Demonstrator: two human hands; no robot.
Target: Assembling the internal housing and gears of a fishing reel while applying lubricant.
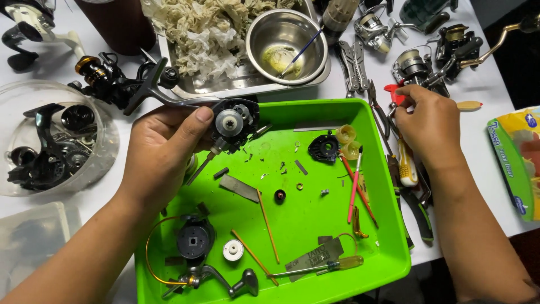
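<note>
My left hand (pixel 160 149) grips a black fishing reel body (pixel 230 124) with a long handle arm, held above the left rear of the bright green tray (pixel 388 247). My right hand (pixel 430 121) reaches past the tray's right rim and its fingers close on a small red tool (pixel 395 93) among the pliers on the white table. In the tray lie a black cover plate (pixel 324 147), a dismantled reel frame with a gold bail wire (pixel 194 242), a white gear (pixel 233 250), thin brushes (pixel 354 186), a yellow-handled screwdriver (pixel 326 267) and several tiny screws.
A steel bowl (pixel 287 36) with a brush sits in a metal tray (pixel 253 87) of crumpled tissue behind. A clear tub (pixel 104 141) of reel parts is left. Several reels (pixel 413 65), pliers (pixel 419 211) and a tissue pack (pixel 514 163) crowd the right.
</note>
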